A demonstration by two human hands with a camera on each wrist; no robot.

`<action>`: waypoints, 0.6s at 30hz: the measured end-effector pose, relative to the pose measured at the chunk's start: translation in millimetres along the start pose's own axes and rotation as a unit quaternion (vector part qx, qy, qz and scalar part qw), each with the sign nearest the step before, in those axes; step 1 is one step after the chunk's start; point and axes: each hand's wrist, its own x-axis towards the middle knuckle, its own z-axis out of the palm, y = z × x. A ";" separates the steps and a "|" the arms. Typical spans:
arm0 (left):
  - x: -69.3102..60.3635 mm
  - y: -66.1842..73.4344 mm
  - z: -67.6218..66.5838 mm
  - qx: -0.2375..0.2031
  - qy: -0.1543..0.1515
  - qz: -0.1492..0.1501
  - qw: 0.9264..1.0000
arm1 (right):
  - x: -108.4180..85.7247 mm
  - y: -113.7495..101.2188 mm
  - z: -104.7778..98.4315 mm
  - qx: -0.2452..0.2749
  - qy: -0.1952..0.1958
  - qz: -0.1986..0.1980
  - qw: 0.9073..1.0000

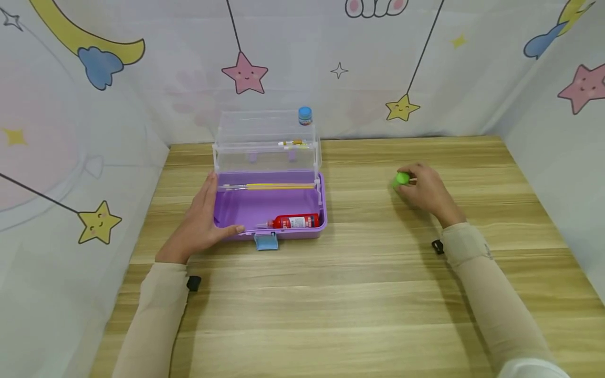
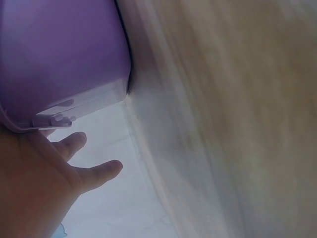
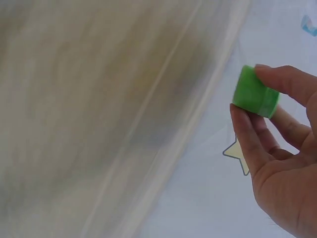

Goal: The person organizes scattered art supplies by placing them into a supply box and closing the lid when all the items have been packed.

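Note:
A purple plastic box stands with its clear lid raised, left of the table's middle. My left hand rests against its left side, fingers straight and thumb on the front rim. In the left wrist view, the fingers are spread beside the box's corner. My right hand pinches a small green jar between thumb and fingertips, right of the box. Inside the box are a red glue bottle and yellow-handled paintbrushes. A small blue jar sits on the clear upper part.
A thin yellow-and-white item lies in the clear tray at the back of the box. The box's blue latch hangs down in front. Printed cloth walls border the wooden table at the back and sides.

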 end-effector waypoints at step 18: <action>0.2 -0.8 0.2 0.002 0.002 -0.003 1.000 | 4.4 -28.1 4.4 0.054 0.087 -0.059 0.993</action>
